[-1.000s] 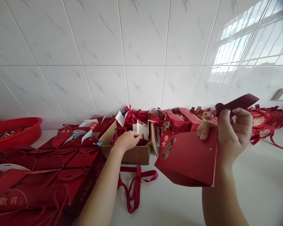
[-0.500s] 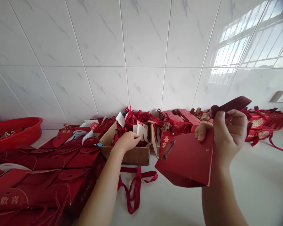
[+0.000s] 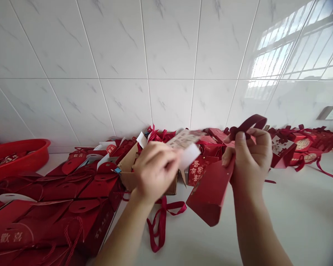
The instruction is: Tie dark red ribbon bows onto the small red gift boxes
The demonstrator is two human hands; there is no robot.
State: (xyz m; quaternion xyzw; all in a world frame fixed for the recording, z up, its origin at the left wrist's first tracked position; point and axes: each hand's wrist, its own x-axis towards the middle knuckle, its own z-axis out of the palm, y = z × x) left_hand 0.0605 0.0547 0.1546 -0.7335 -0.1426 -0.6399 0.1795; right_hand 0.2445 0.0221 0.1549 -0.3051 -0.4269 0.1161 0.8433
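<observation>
My left hand [image 3: 157, 170], smeared by motion, pinches a pale printed card [image 3: 184, 142] with a white part hanging below it. The hand is raised in front of a cardboard box [image 3: 129, 164] that holds red ribbons [image 3: 169, 136]. To the right, my right hand [image 3: 251, 159] grips a red gift box [image 3: 210, 192] by its upper edge, with the box tilted down to the left. A dark red strap [image 3: 253, 120] is looped up between the thumb and fingers of that same hand. What the gift box contains is hidden.
Stacked red gift boxes [image 3: 52, 221] fill the left side, with a red plastic basin [image 3: 30, 155] behind them. A loose red ribbon [image 3: 162, 229] lies on the white table [image 3: 199, 244]. More red boxes [image 3: 302, 142] line the tiled wall at the right.
My left hand has lifted out of the cardboard box, bringing the card up and right. My right hand has shifted left, turning the gift box to show a narrower side.
</observation>
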